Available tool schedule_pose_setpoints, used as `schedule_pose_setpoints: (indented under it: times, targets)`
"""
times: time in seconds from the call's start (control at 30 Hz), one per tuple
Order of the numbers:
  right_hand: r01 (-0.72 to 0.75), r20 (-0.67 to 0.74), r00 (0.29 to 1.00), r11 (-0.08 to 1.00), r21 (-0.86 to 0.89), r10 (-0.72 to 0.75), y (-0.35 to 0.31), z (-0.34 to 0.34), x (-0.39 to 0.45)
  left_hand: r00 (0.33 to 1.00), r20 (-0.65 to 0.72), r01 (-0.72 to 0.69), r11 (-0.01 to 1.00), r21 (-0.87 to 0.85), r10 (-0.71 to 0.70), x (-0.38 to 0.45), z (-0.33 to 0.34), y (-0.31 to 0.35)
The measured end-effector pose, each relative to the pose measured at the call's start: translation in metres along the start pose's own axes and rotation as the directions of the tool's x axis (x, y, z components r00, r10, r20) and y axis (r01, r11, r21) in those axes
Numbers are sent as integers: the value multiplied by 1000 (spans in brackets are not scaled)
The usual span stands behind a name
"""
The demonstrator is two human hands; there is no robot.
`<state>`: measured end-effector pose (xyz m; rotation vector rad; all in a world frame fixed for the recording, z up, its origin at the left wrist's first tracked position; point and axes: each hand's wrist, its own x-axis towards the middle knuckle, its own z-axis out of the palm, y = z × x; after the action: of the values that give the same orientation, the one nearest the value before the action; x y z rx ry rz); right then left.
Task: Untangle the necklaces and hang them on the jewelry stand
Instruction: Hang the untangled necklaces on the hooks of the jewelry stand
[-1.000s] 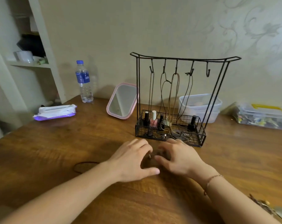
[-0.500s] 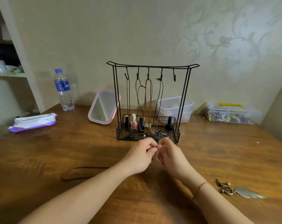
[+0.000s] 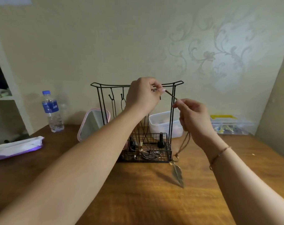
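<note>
Table: brown wooden table (image 3: 138,200); near edge cut off
Stand: black wire jewelry stand (image 3: 172,120); hooks partly hidden behind left hand (image 3: 141,95)
Hands: left hand and right hand (image 3: 193,117) apart, each pinching brown cord necklace (image 3: 170,95), stretched between
Pendant: metal leaf pendant (image 3: 177,174) hangs below right hand; blurred

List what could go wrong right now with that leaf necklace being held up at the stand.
1. The leaf pendant dangles low beside the stand's wire basket; it could snag the mesh.
2. The left hand and right hand only pinch the cord; a slip may drop it.
3. Necklaces already hanging on the jewelry stand sit close, so the cord might tangle with them.
</note>
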<state>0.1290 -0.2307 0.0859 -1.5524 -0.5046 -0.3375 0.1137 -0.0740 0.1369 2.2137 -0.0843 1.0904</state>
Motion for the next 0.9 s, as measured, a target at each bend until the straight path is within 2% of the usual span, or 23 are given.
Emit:
schedule_pose_setpoints:
  times: [0.07, 0.17, 0.3, 0.4, 0.53, 0.67, 0.7, 0.73, 0.8, 0.87, 0.9]
  targets:
    - [-13, -43, 999, 999, -36, 12, -4, 9, 15, 997, -70, 31, 995, 94, -24, 7, 5, 0]
    - [-67, -55, 997, 992, -104, 62, -6, 18, 36, 995, -91, 61, 968, 245, -40, 7, 8, -3]
    - [-127, -28, 992, 937, -325, 124, 13, 20, 39, 999, 15, -34, 924, 381, 30, -6, 7, -13]
    - [-34, 94, 992, 904, -427, 82, 36, 24, 13, 992, 102, -105, 923, 371, 73, -24, 9, -22]
    - [84, 237, 971, 912, -402, 15, 51, 37, -23, 974, 226, -39, 983, 181, -3, -43, 20, -29]
    - [37, 312, 949, 971, -235, 39, 54, 51, -42, 965, 253, 40, 994, 100, -65, -53, 25, -24]
    - [10, 313, 948, 979, -206, 56, 54, 53, -45, 954, 276, 117, 993, 10, -116, -53, 25, -21]
    - [-4, 316, 946, 980, -197, 68, 55, 54, -49, 928, 326, 232, 964, -129, -180, -53, 24, -16]
    - [-37, 320, 943, 983, -177, 93, 58, 54, -61, 852, 440, 462, 799, -384, -282, -53, 22, -5]
    - [-107, 330, 934, 989, -105, 136, 63, 48, -78, 821, 480, 550, 651, -523, -307, -52, 20, 3]
    - [-129, 343, 929, 990, -57, 141, 67, 43, -86, 819, 480, 561, 616, -553, -314, -50, 18, 5]
